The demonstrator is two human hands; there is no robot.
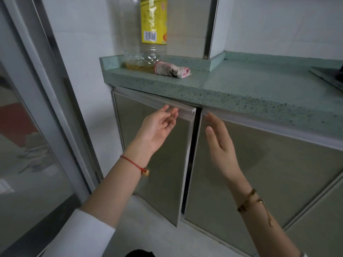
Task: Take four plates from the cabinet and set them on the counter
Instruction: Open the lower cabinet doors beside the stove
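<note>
Under the green speckled counter (250, 84) is a cabinet with two frosted metal-framed doors. The left door (157, 164) stands slightly ajar, leaving a dark gap between it and the right door (269, 173). My left hand (157, 127) is palm up with fingers apart, its fingertips at the handle strip along the top of the left door. My right hand (220, 145) is flat and open in front of the right door's inner edge, fingertips near its top handle strip. Neither hand holds anything. No plates are visible; the cabinet's inside is dark.
A large clear oil bottle (148, 34) with a yellow label stands at the counter's back left, a rolled cloth (172, 70) beside it. A dark stove edge (330, 76) shows at far right. A glass sliding door (37, 136) fills the left side.
</note>
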